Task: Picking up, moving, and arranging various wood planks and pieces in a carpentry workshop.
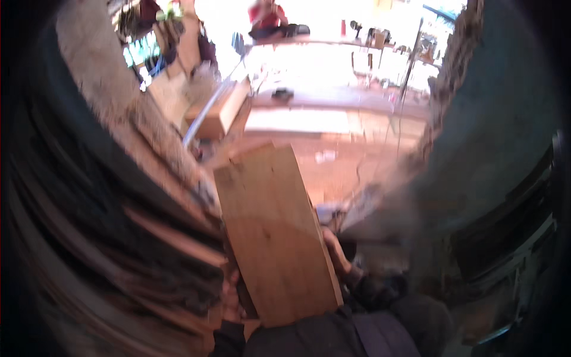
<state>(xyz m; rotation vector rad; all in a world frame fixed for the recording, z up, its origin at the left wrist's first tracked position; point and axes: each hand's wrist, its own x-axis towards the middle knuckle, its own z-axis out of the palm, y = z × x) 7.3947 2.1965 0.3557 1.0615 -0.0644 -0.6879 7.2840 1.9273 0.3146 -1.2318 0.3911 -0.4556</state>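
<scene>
Wooden board (273, 232) between both hands' grip

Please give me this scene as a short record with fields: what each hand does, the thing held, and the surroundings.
held thing: a flat wooden board, light brown, seen from above
left hand: left hand grips the board's left lower edge, mostly hidden
right hand: right hand grips the right edge, fingers on the side
left side: stacked wooden planks, blurred
far: a long workbench and a person in red beyond it
</scene>
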